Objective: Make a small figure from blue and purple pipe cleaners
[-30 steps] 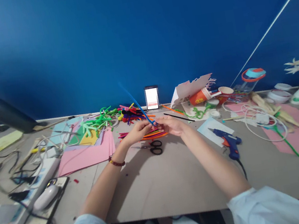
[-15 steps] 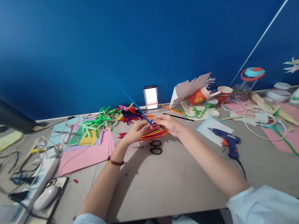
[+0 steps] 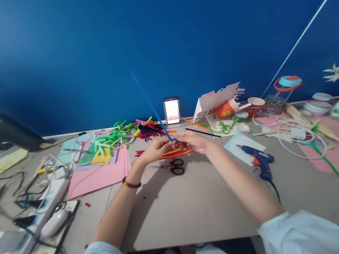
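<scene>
Both hands meet above the middle of the table, pinching the lower end of blue pipe cleaners (image 3: 149, 101) whose long stems rise up and to the left. My left hand (image 3: 156, 148) is closed on them from the left, and my right hand (image 3: 193, 141) is closed on them from the right. Fingers hide part of the gripped end. Beneath the hands lies a bundle of orange, red and purple pipe cleaners (image 3: 180, 151). Black-handled scissors (image 3: 176, 167) rest just in front of that bundle.
A blue glue gun (image 3: 262, 161) lies on light blue paper at right. Pink paper (image 3: 100, 178) and green pipe cleaners (image 3: 111, 140) are at left. A phone (image 3: 172, 111) stands against the wall. A power strip (image 3: 45, 210) with cables sits far left; red paper cups (image 3: 227, 109) lie back right.
The blue stems have swung a little more upright. My fingers have shifted slightly at their lower end, the right hand moving a little to the right. Other things stay in place.
</scene>
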### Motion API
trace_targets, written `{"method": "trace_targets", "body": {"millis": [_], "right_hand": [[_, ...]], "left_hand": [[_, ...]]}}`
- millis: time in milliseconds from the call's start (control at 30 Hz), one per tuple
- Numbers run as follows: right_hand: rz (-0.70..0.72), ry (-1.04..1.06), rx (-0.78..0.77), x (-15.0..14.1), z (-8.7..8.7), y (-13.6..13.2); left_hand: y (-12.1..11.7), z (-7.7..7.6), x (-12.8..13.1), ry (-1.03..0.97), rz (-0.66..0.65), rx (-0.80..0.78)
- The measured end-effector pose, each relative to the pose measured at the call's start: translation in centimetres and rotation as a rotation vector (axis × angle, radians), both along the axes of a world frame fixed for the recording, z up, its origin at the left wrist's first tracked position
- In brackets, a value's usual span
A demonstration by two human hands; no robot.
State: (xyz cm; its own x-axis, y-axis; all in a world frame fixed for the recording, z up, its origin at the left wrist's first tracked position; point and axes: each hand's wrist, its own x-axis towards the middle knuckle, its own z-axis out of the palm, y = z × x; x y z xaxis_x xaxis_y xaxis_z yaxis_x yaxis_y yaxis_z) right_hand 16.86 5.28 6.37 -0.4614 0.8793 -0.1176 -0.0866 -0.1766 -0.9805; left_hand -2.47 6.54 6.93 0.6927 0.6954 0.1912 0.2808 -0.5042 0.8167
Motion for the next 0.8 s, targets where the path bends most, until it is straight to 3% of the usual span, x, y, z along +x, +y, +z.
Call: {"method": "trace_targets", "body": {"millis": [167, 333, 533, 800], "right_hand": [[-0.011, 0.014, 0.096, -0.4, -0.2, -0.1], [-0.097, 0.037, 0.131, -1.3, -0.3, -0.3], [-0.206, 0.118, 0.042, -1.9, -0.7, 0.0], [-0.204, 0.267, -0.125, -1.8, -0.9, 0.1]], "left_hand": [[0.2, 0.1, -0.3, 0.041, 0.013, 0.066], [0.1, 0.1, -0.2, -0.003, 0.022, 0.009], [-0.2, 0.0, 0.3, -0.111, 0.014, -0.105], [-0.4, -0.3, 0.8, -0.226, 0.038, -0.270]]}}
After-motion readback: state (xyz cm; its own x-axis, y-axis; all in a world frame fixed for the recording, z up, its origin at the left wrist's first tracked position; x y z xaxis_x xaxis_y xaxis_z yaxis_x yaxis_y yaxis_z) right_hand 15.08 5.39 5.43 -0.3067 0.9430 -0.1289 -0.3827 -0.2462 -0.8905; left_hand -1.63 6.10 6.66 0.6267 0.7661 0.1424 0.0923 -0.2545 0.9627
